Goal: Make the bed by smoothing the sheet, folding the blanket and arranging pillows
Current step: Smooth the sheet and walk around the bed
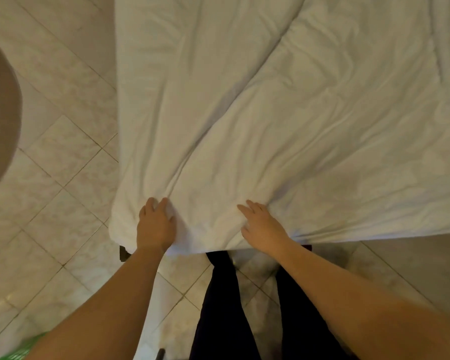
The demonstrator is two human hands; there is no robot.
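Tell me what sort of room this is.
Probably a bedroom, perhaps in a hotel. A bed covered by a rumpled white blanket fills the view, standing on a pale tiled floor. The left hand and right hand work the blanket's near edge.

Head camera looks steeply down, close over the bed's (270, 100) near edge.

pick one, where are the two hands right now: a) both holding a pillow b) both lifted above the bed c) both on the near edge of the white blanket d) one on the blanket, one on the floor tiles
c: the left hand and right hand both rest on the white blanket at its near edge, the left fingers bunching the fabric.
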